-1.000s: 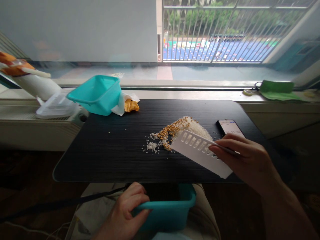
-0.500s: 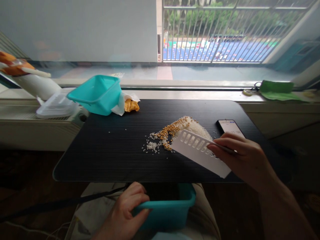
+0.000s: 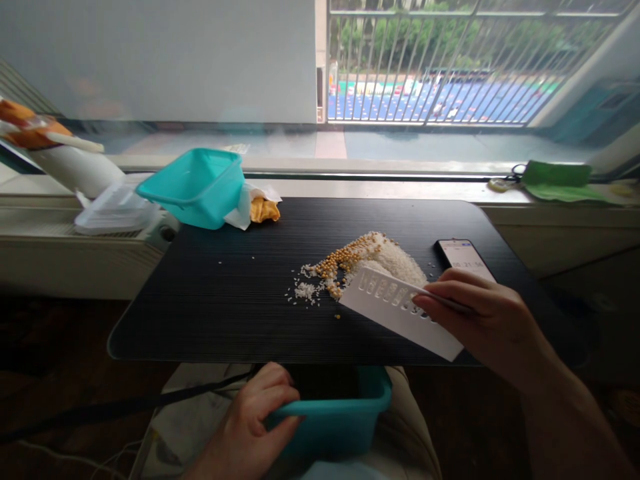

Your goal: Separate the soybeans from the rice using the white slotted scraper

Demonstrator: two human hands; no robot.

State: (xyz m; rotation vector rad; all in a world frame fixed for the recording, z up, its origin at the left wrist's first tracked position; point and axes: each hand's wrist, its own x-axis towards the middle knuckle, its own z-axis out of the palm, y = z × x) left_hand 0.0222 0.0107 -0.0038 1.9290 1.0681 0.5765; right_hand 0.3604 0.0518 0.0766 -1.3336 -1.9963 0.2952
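My right hand is closed on the upper edge of a white slotted plastic plate, held tilted at the near side of a heap. The heap is white rice with yellow-brown soybeans along its left side. Small loose rice grains lie left of it, and a single bean sits near the plate's left corner. Below the table's front edge, my left hand grips the rim of a teal plastic bin on my lap; its inside is dark.
A phone showing a timer lies on the black table, beyond my right hand. At the back left stand another teal bin, crumpled orange and white wrapping and a clear plastic lid. A green cloth rests on the sill.
The white plate has shifted slightly down toward me, its slots now lower against the rice. One bean now lies apart in front of the heap. My left hand stays on the bin rim.
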